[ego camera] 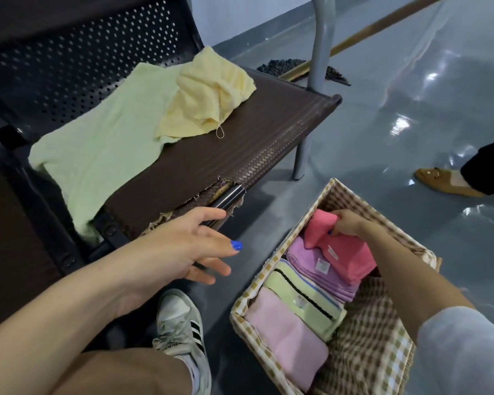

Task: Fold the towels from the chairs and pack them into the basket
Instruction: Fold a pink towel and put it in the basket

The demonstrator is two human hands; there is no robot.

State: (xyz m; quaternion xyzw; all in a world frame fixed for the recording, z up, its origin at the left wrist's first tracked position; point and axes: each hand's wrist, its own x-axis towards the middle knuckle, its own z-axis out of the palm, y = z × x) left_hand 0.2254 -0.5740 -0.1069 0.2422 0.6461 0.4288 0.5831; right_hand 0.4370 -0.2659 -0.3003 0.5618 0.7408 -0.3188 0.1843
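Gripping pink towel (340,252) in basket (271,269), right hand (347,222)

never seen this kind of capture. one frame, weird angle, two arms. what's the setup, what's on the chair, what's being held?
There is no machine here: a person wears a wide-angle camera on the head, looking forward and down, so both arms are their own.

The right hand reaches into the checked basket on the floor, its grip closed on a folded bright pink towel. Beside it in the basket lie a purple towel, a striped green towel and a pale pink towel, all folded.

The left hand hovers open at the front edge of the brown chair, holding nothing.

On the seat lie two unfolded towels: a light green towel spread out, and a crumpled yellow towel partly on top.
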